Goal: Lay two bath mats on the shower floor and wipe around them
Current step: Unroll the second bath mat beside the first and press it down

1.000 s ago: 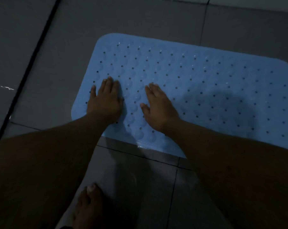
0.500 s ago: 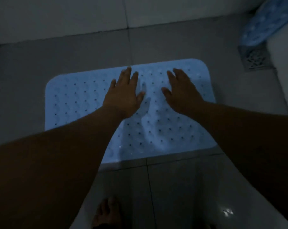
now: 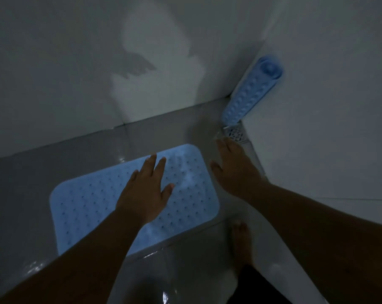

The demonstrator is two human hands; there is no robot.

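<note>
A light blue perforated bath mat lies flat on the grey tiled shower floor. My left hand is spread over its right half, fingers apart, holding nothing. My right hand is off the mat's right edge, fingers apart and empty, stretched toward the corner. A second blue mat, seen edge-on with its suction cups showing, stands upright in the corner between the two walls, just beyond my right fingertips.
A square metal floor drain sits in the corner at the foot of the standing mat. White tiled walls close the back and right sides. My bare foot stands on the wet floor near the flat mat.
My right hand has left the flat mat and moved right toward the corner. The view has swung up and right, bringing the standing mat and walls into sight.
</note>
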